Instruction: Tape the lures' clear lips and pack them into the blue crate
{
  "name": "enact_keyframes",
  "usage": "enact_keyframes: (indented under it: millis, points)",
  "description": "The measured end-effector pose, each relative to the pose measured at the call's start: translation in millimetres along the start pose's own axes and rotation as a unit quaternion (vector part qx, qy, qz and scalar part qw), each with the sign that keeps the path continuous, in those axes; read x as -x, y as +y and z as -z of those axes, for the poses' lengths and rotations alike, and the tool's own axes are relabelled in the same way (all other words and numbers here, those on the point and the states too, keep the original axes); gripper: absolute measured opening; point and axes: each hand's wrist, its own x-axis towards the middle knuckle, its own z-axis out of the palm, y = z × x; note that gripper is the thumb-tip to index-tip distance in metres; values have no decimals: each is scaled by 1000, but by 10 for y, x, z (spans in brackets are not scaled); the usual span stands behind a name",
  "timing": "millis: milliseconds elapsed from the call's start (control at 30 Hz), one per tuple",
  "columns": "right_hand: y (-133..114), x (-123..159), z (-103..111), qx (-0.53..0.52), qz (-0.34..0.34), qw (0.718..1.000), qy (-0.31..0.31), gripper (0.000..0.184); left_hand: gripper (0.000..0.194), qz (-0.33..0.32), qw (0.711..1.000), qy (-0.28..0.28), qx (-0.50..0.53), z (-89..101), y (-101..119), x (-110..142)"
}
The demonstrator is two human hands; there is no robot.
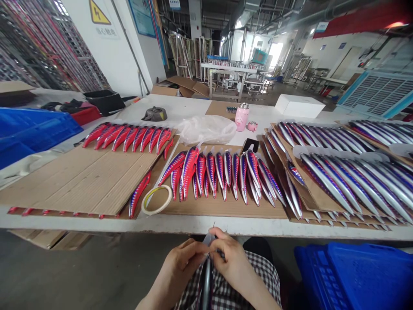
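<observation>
A fishing lure (pixel 207 287) with a silvery, dark-edged body hangs above my lap, its clear lip (pixel 208 238) pointing toward the table. My left hand (pixel 183 261) pinches the lip end from the left. From the other side, my right hand (pixel 231 257) closes its fingertips on the same end, so the exact contact is partly hidden. Beyond my hands, a row of purple, red and silver lures (pixel 210 168) lies on cardboard (pixel 193 209), with some lures overlapping. A roll of masking tape (pixel 169 199) lies near the table's front edge.
Red-and-purple lures (pixel 129 137) line a cardboard sheet (pixel 80 176) at left. Silver-and-purple lures (pixel 350 178) fill stacked cardboard at right. Behind are a plastic bag (pixel 208 129), a pink bottle (pixel 241 118) and a white box (pixel 300 106). A blue crate (pixel 355 275) stands low at right.
</observation>
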Motion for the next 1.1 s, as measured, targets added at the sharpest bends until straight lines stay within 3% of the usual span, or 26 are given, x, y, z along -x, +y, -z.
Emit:
enact_keyframes:
  millis: [167,367,600,767,967,1100]
  points:
    - [21,11,-23,-8,18,1000,7,26,46,30,998,-12,-53,19,14,-58]
    - [42,7,-37,-6,-3,1000,-4,26,16,70,987,-42,-138,31,112,-100]
    - [29,14,-20,5,-2,1000,-15,26,11,81,977,-31,-195,-10,132,-108]
    - [-8,17,32,25,-10,999,-45,26,12,74,976,-28,-202,-2,115,-106]
    - [1,24,-37,26,15,1000,9,24,18,1,983,-24,-182,37,124,-90]
    - [-13,28,-68,11,52,998,37,22,26,-13,985,51,-165,-1,58,-30]
